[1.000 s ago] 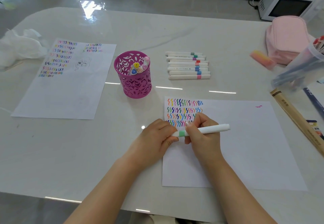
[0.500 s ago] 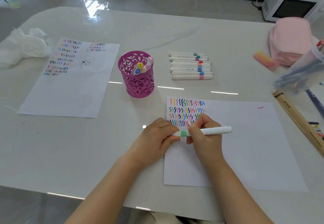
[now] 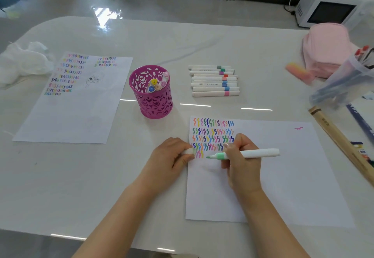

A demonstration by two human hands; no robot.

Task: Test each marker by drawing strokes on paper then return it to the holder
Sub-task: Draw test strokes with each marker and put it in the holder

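Note:
My right hand (image 3: 241, 163) grips a white marker with a green collar (image 3: 257, 153), uncapped, lying almost level with its green tip pointing left just over the paper (image 3: 283, 177). My left hand (image 3: 172, 157) pinches the marker's white cap (image 3: 189, 151) at the paper's left edge. Rows of coloured squiggles (image 3: 212, 134) fill the paper's top left corner. The pink lattice holder (image 3: 151, 94) stands behind to the left with several markers in it. A row of capped markers (image 3: 214, 80) lies flat to the right of the holder.
A second sheet with squiggles and a small sketch (image 3: 77, 96) lies at the left, crumpled tissue (image 3: 22, 61) beyond it. At the right are a pink pouch (image 3: 325, 49), a clear box of pens (image 3: 348, 81), a pink eraser (image 3: 299, 72) and a wooden ruler (image 3: 340, 142).
The cap has come off the green marker: my left hand drew it away to the left while my right hand kept the body, exposing the tip.

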